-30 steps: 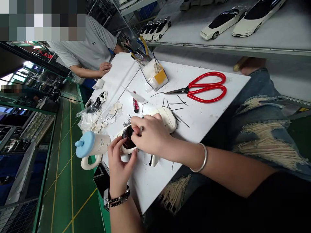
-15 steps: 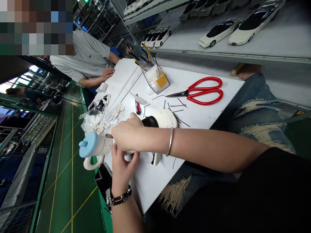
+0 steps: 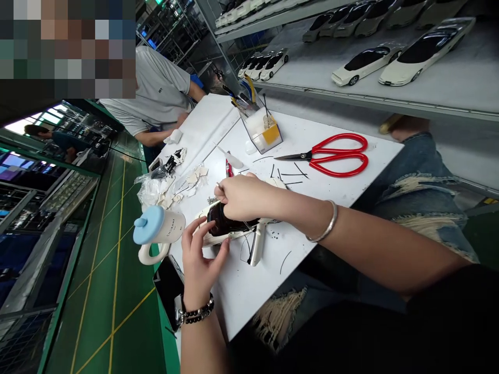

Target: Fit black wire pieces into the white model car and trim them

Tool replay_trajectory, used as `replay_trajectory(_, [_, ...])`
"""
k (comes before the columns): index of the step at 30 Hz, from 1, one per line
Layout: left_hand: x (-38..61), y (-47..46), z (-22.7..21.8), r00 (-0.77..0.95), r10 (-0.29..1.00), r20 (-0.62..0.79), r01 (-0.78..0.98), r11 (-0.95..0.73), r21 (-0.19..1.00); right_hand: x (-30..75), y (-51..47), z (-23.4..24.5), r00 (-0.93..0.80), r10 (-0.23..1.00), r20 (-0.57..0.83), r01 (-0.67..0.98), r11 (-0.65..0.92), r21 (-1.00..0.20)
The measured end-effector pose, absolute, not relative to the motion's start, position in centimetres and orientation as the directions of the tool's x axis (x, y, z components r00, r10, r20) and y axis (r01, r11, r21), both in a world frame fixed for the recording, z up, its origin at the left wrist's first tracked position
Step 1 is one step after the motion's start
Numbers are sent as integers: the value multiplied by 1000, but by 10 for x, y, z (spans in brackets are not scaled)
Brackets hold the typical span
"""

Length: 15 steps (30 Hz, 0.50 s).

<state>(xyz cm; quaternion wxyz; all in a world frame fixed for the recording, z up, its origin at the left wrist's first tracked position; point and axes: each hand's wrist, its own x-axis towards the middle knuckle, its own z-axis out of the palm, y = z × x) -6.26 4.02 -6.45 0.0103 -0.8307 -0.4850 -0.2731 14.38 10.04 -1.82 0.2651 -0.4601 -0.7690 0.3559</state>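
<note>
A white model car [image 3: 202,240] with a dark cabin [image 3: 219,218] lies on the white table in front of me. My left hand [image 3: 200,254] grips one end of it, fingertips on the body and dark glass, thumb along the near side. Over the cabin, my right hand [image 3: 245,197] is closed on a thin, slender tool [image 3: 248,225], its tip pointing down into the car; its kind is mostly hidden by the fingers. A white door-like part [image 3: 256,248] sticks out from the car's near side, with a thin black wire beside it.
Red-handled scissors [image 3: 339,155], black wire scraps [image 3: 290,174] and a tool holder [image 3: 262,130] are beyond my hands. A blue-lidded mug [image 3: 159,228], a phone [image 3: 169,285] and plastic scraps [image 3: 156,189] lie left. A co-worker [image 3: 163,83] sits opposite; shelved model cars [image 3: 366,62] stand above.
My right hand has moved right and back from the car's left end to above the cabin, uncovering the dark glass. My left hand stays at the car, its fingers shifted slightly. The view has shifted a little.
</note>
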Motion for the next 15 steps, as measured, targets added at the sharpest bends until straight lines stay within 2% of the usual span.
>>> replay_trajectory(5, [-63, 38, -65, 373, 732, 571, 794, -570, 213, 162, 99, -33, -492, 831, 260, 239, 416, -877])
replay_trajectory(7, [-65, 37, -66, 343, 728, 593, 805, -553, 214, 168, 100, -41, -530, 811, 249, 158, 382, -910])
replay_trajectory(12, [-66, 38, -67, 315, 731, 605, 815, -535, 222, 167, 105, -54, -548, 824, 143, 130, 253, -959])
replay_trajectory(15, [-66, 37, -65, 324, 732, 599, 807, -545, 229, 164, 105, -53, -610, 784, 115, 34, 171, -985])
